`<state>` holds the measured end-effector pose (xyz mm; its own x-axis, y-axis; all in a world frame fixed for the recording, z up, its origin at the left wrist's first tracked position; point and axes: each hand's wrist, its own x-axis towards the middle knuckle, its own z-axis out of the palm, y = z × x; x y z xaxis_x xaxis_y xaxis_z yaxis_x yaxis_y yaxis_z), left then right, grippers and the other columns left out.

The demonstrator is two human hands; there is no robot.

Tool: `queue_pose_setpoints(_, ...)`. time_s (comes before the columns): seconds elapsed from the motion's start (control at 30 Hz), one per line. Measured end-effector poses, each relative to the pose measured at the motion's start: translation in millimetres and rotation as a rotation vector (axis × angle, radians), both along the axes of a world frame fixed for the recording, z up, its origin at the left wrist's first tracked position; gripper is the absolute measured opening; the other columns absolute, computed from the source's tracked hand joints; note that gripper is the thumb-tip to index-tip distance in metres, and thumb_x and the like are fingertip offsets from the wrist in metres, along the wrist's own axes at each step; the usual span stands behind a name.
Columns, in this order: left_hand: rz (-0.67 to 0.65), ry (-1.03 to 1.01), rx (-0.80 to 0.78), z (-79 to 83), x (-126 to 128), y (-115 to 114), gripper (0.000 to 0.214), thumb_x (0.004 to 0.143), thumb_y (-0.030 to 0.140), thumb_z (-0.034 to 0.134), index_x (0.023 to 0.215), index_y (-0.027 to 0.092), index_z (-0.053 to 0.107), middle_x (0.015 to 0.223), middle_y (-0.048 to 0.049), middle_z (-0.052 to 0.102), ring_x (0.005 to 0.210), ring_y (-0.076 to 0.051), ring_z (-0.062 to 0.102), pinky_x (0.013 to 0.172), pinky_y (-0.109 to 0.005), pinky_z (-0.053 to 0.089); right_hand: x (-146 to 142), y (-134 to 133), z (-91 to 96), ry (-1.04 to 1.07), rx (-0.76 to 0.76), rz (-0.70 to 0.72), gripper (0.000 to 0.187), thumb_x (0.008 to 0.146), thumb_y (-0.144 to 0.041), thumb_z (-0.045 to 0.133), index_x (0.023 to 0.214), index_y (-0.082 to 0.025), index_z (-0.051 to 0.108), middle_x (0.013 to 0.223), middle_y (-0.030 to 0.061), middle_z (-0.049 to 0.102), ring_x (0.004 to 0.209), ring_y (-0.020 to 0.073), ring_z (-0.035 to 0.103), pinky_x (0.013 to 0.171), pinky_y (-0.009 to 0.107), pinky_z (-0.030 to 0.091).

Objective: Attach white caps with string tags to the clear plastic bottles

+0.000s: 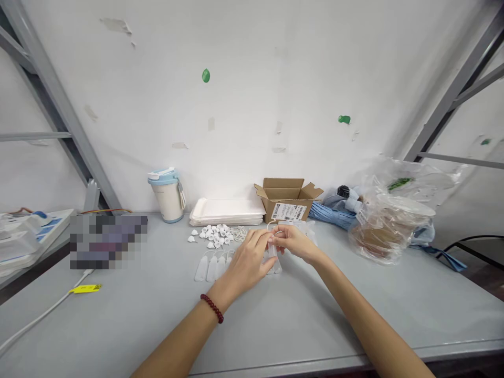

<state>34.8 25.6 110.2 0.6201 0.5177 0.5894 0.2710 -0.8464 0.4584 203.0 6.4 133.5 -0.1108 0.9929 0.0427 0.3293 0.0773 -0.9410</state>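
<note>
My left hand [247, 262], with a dark red bead bracelet [211, 307] at the wrist, and my right hand [293, 240] meet over the grey table [157, 315]. Together they pinch a small clear plastic piece [273, 251] with a thin white loop on it. Both hands have their fingers closed round it. Just left of my left hand lies a row of clear plastic pieces [210, 266]. Behind that sits a heap of small white caps [216, 234] and white loops [239, 233].
An open cardboard box [286, 202] with a label stands behind my hands, next to a stack of white trays [227, 211]. A white and blue cup [168, 194] is at the left. Clear plastic bags [389, 215] and blue cloth lie right. A white cable [43, 314] with a yellow tag runs at the left.
</note>
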Motion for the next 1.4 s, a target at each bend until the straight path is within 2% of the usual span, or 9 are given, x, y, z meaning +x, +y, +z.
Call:
queue_pose_setpoints(0.17,-0.029,0.032,-0.003,-9.5,8.3,-2.0,0.042,0.072,0.016,0.063,0.112,0.02,0.051,0.114,-0.0095,0.054,0.109,-0.026,0.045,0.089,-0.041,0.042,9.5,1.7,-2.6,0.027,-0.103,0.087,0.019,0.068,-0.032,0.065,0.074,-0.016,0.056,0.06,-0.0025,0.062,0.05,0.0086,0.053,0.052,0.021,0.044)
queue_pose_setpoints(0.4,-0.012,0.072,-0.034,-2.3,23.2,-8.5,0.03,0.072,0.023,0.068,0.1,0.018,0.057,0.103,-0.0078,0.06,0.102,-0.026,0.047,0.085,-0.039,0.041,29.9,-4.4,12.3,-0.099,-0.243,0.123,0.022,0.067,-0.034,0.067,0.074,-0.013,0.063,0.056,-0.0016,0.06,0.05,0.01,0.057,0.05,0.021,0.046)
queue_pose_setpoints(0.53,-0.001,0.184,-0.07,-6.2,32.5,-12.9,0.025,0.072,0.028,0.069,0.091,0.016,0.059,0.095,-0.0085,0.061,0.096,-0.026,0.049,0.079,-0.037,0.042,39.7,-7.5,14.0,-0.2,-0.323,0.216,0.019,0.071,-0.031,0.059,0.068,-0.013,0.064,0.055,0.0006,0.063,0.046,0.0102,0.057,0.044,0.02,0.042)
queue_pose_setpoints(0.63,0.024,0.257,-0.059,-10.6,37.0,-15.3,0.024,0.073,0.027,0.067,0.092,0.015,0.059,0.095,-0.0099,0.061,0.096,-0.027,0.049,0.077,-0.038,0.041,40.5,-7.4,11.8,-0.266,-0.367,0.238,0.015,0.07,-0.023,0.053,0.063,-0.014,0.062,0.056,0.0018,0.066,0.042,0.0092,0.055,0.039,0.018,0.037)
queue_pose_setpoints(0.73,0.043,0.316,-0.057,-11.4,38.1,-14.8,0.025,0.075,0.027,0.065,0.095,0.014,0.059,0.097,-0.0102,0.061,0.098,-0.027,0.048,0.079,-0.038,0.04,38.9,-4.5,9.0,-0.319,-0.389,0.238,0.014,0.068,-0.019,0.049,0.062,-0.013,0.061,0.055,0.0017,0.066,0.04,0.0086,0.054,0.038,0.017,0.035)
queue_pose_setpoints(0.9,0.077,0.385,-0.146,-6.7,34.8,-10.2,0.023,0.078,0.033,0.061,0.093,0.015,0.06,0.097,-0.008,0.062,0.102,-0.027,0.047,0.082,-0.037,0.039,38.1,1.2,4.2,-0.37,-0.415,0.231,0.012,0.066,-0.017,0.048,0.068,-0.013,0.059,0.055,0.0013,0.066,0.041,0.0088,0.055,0.038,0.017,0.035)
queue_pose_setpoints(1.2,0.037,0.39,-0.153,-6.7,31.5,-9.5,0.025,0.079,0.032,0.056,0.099,0.017,0.06,0.104,-0.0089,0.061,0.109,-0.027,0.045,0.088,-0.039,0.037,39.1,4.0,-0.3,-0.413,-0.406,0.173,0.015,0.064,-0.018,0.052,0.076,-0.013,0.059,0.057,-0.0002,0.063,0.044,0.0105,0.057,0.038,0.019,0.035)
queue_pose_setpoints(1.4,0.027,0.372,-0.163,-7.8,28.5,-10.5,0.025,0.079,0.03,0.054,0.101,0.018,0.057,0.108,-0.0082,0.06,0.111,-0.027,0.043,0.09,-0.039,0.037,39.1,3.3,-1.7,-0.393,-0.383,0.201,0.017,0.064,-0.018,0.051,0.077,-0.012,0.059,0.058,0.0003,0.063,0.045,0.0108,0.057,0.038,0.019,0.036)
